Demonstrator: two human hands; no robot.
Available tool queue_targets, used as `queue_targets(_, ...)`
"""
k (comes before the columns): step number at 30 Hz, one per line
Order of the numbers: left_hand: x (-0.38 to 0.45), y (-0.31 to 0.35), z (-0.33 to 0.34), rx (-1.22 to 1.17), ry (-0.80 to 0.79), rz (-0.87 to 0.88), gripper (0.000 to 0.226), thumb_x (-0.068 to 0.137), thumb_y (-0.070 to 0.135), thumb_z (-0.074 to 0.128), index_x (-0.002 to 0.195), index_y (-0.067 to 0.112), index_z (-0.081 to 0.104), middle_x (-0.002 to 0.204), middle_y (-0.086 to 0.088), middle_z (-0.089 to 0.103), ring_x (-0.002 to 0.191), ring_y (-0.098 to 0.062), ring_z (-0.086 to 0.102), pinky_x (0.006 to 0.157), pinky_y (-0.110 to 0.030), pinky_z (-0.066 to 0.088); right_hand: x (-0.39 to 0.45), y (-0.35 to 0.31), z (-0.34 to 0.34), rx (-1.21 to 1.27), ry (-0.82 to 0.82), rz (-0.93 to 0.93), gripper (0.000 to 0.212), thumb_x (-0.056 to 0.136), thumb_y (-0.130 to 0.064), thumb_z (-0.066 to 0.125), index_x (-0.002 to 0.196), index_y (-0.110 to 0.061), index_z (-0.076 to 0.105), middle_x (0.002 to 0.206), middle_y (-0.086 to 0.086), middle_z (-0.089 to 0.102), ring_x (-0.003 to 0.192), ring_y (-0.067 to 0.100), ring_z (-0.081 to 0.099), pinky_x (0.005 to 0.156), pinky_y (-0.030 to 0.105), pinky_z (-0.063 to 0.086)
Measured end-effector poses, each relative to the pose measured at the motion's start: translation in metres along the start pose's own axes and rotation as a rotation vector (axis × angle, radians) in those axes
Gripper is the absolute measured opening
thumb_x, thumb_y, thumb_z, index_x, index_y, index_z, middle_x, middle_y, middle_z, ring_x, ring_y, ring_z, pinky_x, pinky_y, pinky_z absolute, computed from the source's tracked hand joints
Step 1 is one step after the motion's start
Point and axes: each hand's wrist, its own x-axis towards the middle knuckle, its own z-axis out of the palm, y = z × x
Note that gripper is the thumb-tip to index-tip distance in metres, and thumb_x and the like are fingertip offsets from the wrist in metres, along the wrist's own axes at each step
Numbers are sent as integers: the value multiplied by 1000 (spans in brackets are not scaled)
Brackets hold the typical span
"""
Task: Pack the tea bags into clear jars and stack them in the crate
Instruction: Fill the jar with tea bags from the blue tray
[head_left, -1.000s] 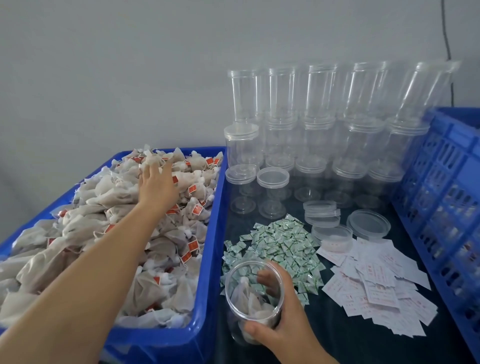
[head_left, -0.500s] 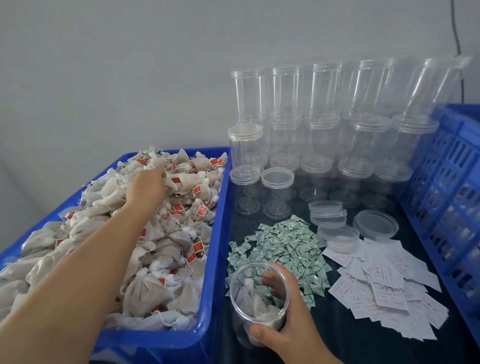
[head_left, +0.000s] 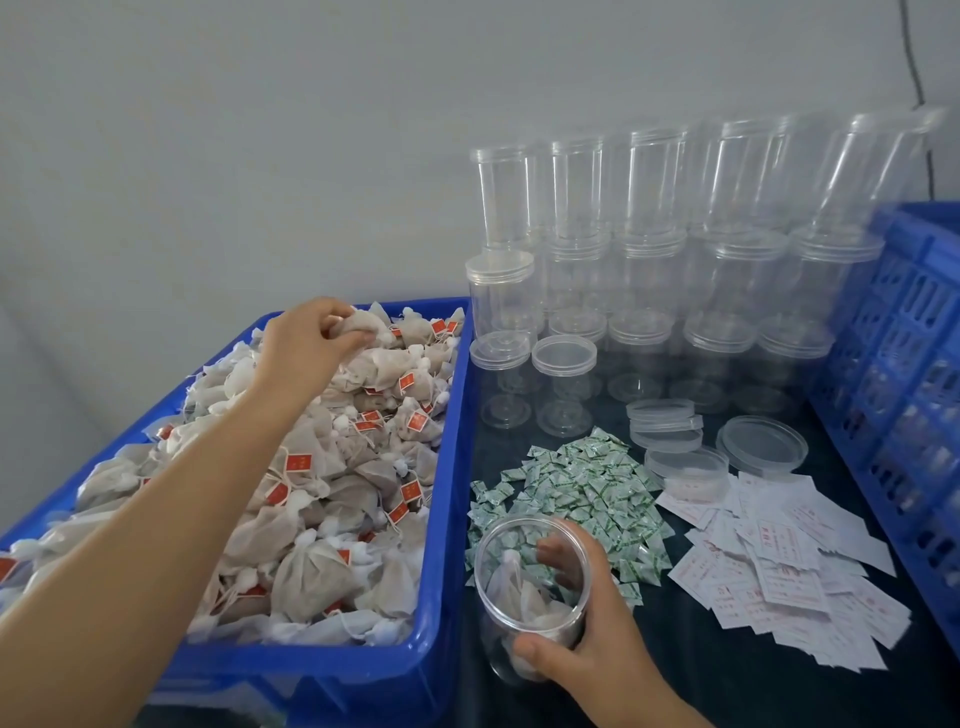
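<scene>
**Plain wall, dark table**

We're facing a bare pale grey wall, matte and evenly lit, no hard shadows on it. A thin black cable runs down it at the far right. Under everything we've got a dark table with a slightly shiny top that picks up soft reflections.

Bright, even, soft light with faint shadows; clear jars look hazy, and wide-angle bending tilts the edges
</scene>
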Motion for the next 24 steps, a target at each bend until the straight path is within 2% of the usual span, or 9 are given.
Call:
queue_targets(5, -25, 35, -11, -62, -24, 102, 23, 78, 36, 75, 94, 31, 60, 81, 20, 59, 74, 3, 55, 63, -10, 35, 0, -1, 2, 15, 4, -2, 86, 57, -40, 84, 124, -67, 37, 121, -30, 50, 120, -6, 51, 85, 7, 47)
queue_targets(10, -52, 61, -17, -160, -67, 180, 21, 76, 34, 78, 85, 39, 60, 80, 25, 61, 73, 7, 59, 61, 3, 37, 0, 3, 2, 5, 14, -5, 86, 57, -38, 83, 124, -66, 38, 120, -29, 50, 122, -3, 50, 89, 8, 45)
queue_targets(17, -91, 80, -7, -283, -234, 264, 26, 75, 31, 78, 88, 46, 61, 84, 25, 67, 82, 7, 63, 70, -4, 46, 0, 8, 2, -5, 25, 4, 89, 57, -42, 84, 128, -65, 36, 123, -30, 50, 124, -3, 49, 90, 7, 44)
queue_targets(21, -118, 88, 5, -334, -370, 272, 22, 71, 42, 70, 90, 46, 61, 91, 32, 64, 85, 9, 62, 73, -5, 46, 0, 9, 3, 5, 40, -9, 87, 56, -44, 82, 125, -69, 35, 122, -31, 50, 124, -4, 47, 89, 7, 45)
queue_targets(24, -136, 88, 13, -331, -456, 313, 23, 74, 38, 74, 91, 47, 61, 93, 27, 65, 85, 6, 62, 75, -7, 46, 1, 8, 4, 0, 54, -29, 86, 56, -44, 81, 124, -70, 35, 121, -32, 50, 125, -3, 47, 92, 7, 42)
